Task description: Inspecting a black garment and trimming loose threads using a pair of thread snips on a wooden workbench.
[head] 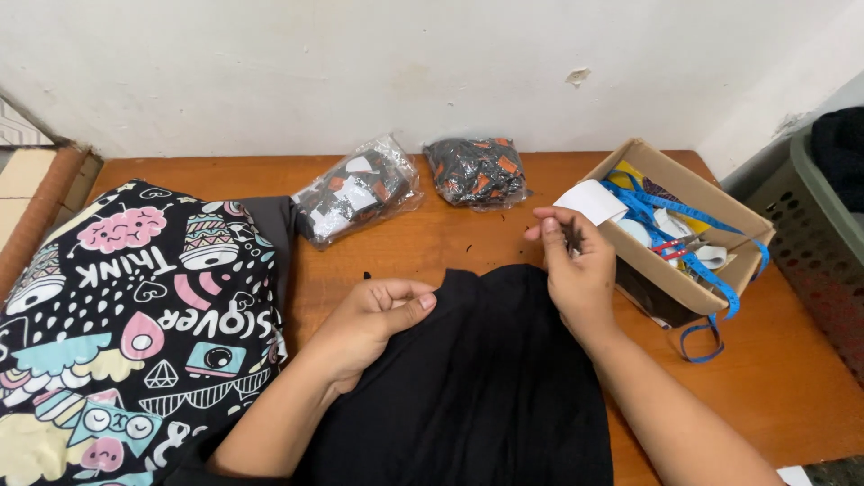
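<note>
Currently, in the head view, a black fabric is spread on the wooden worktop, directly in front of the person. The left hand is clenched on the upper edge of the fabric, pinning a fold. The right hand is raised just above the fabric's right corner, and a small dark item, too small to identify, is pinched between its fingertips.

Risk is judged as follows. If the left grip is loosened, the fold can slip flat. The pinched item can be dropped and lost against the dark cloth. The cardboard box stands just beside the right hand; the blue measuring tape hanging from it can be snagged by the wrist and the box dragged. Two plastic packets lie well apart.
</note>
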